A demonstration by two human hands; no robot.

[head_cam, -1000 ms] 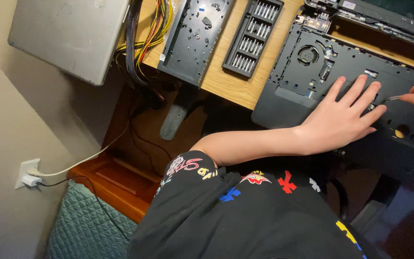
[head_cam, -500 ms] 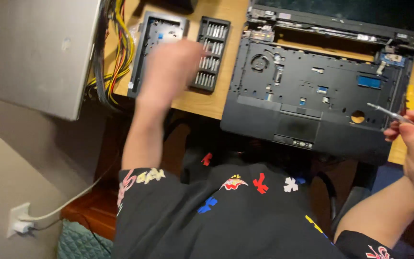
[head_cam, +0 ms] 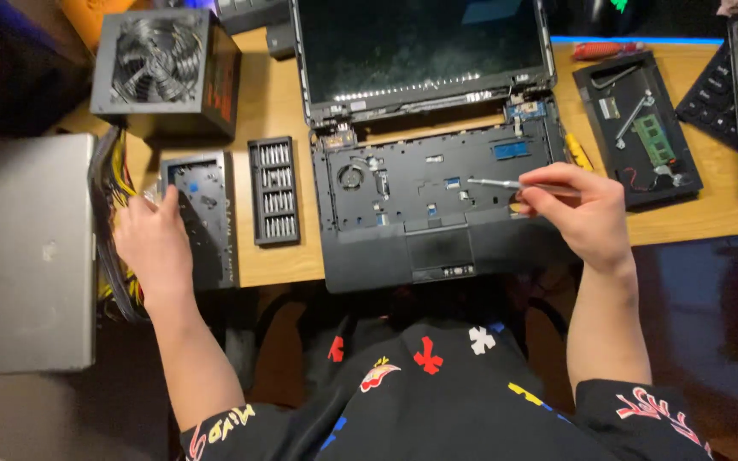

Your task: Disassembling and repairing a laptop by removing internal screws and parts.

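Our right hand [head_cam: 587,218] fingers pinch a screwdriver [head_cam: 506,183] pointing leftward over the laptop chassis [head_cam: 420,183], while left hand [head_cam: 154,243] fingers rest spread on a black tray [head_cam: 202,213].

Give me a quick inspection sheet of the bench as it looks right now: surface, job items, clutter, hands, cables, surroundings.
Surface: light wooden desk, crowded.
Job's things: open black laptop with its keyboard removed, inner frame exposed; thin silver screwdriver; black rectangular cover panel.
Clutter: black tray of screwdriver bits; black power supply box with a fan grille; black tray holding a green memory stick; red-handled tool.
Grippers: left hand rests on the cover panel's left edge; right hand pinches the screwdriver over the laptop.
Cables: bundle of yellow and black wires beside the left hand.
Surroundings: grey metal computer case at left; dark floor.
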